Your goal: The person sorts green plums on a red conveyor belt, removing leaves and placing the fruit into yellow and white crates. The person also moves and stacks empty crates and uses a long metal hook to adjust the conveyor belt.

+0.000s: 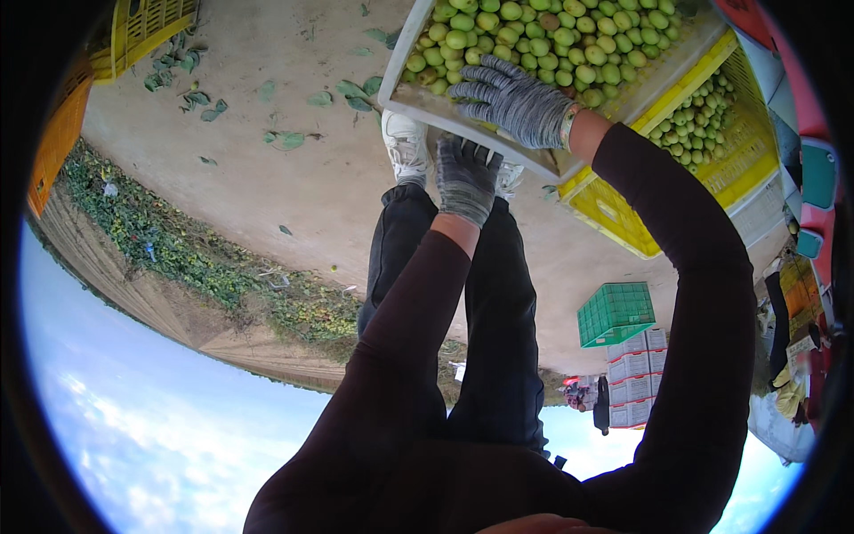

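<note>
A shallow pale tray [396, 76] at the top holds many small round green fruits [551, 44], some browned, that look like jujubes. My right hand [511, 100], in a grey knitted glove, lies over the near part of the tray with its fingers spread, the tips beside the fruits. Close to the near rim is my left hand [467, 178], gloved alike. Its fingers are curled, and whatever they hold, if anything, is hidden. A yellow crate [614, 218] with more green fruits [698, 125] stands right of and below the tray.
White shoes [405, 147] stand just under the tray. Fallen leaves [356, 93] lie on the bare ground at left. Yellow [156, 22] and orange [58, 133] crates are at the far left. A green crate [616, 314] and stacked grey crates [632, 390] are at lower right.
</note>
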`<state>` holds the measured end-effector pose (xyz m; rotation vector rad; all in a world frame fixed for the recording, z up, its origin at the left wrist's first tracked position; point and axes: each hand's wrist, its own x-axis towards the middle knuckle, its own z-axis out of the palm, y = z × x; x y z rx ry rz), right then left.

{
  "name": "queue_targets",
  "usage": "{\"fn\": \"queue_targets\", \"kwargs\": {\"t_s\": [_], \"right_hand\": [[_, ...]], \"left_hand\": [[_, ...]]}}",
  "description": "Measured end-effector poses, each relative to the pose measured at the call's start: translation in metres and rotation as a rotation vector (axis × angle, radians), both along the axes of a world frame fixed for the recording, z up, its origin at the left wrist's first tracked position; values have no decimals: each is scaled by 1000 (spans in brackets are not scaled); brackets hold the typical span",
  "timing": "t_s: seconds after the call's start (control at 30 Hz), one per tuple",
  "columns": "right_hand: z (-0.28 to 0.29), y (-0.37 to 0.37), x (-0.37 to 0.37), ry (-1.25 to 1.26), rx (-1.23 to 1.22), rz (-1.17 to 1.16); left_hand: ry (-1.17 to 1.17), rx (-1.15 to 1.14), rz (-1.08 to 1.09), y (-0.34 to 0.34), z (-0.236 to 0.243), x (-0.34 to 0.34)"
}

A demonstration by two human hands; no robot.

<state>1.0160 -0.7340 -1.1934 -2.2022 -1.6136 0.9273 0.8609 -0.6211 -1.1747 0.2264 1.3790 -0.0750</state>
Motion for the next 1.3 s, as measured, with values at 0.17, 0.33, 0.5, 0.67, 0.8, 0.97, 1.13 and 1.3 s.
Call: {"fn": "queue_targets", "kwargs": {"t_s": [0.17, 0.33, 0.5, 0.67, 0.8, 0.97, 1.13, 1.3], "right_hand": [[26, -22, -5, 38, 13, -282], [71, -60, -27, 96, 126, -778], [140, -60, -96, 165, 107, -1145], [217, -44, -173, 362, 5, -1205], [272, -35, -207, 641, -34, -1332], [327, -60, -207, 718, -217, -1327], [391, -113, -221, 2, 59, -960], [455, -164, -294, 211, -134, -1788]], "left_hand": [[85, 15, -164, 5, -17, 8], [42, 36, -231, 11, -2, -4], [142, -39, -430, 47, 43, -40], [239, 48, -612, 104, 113, -71], [203, 155, -763, 148, 183, -96], [175, 210, -747, 173, 267, -126], [109, 249, -857, 189, 330, -134], [129, 329, -1080, 221, 345, -91]]}}
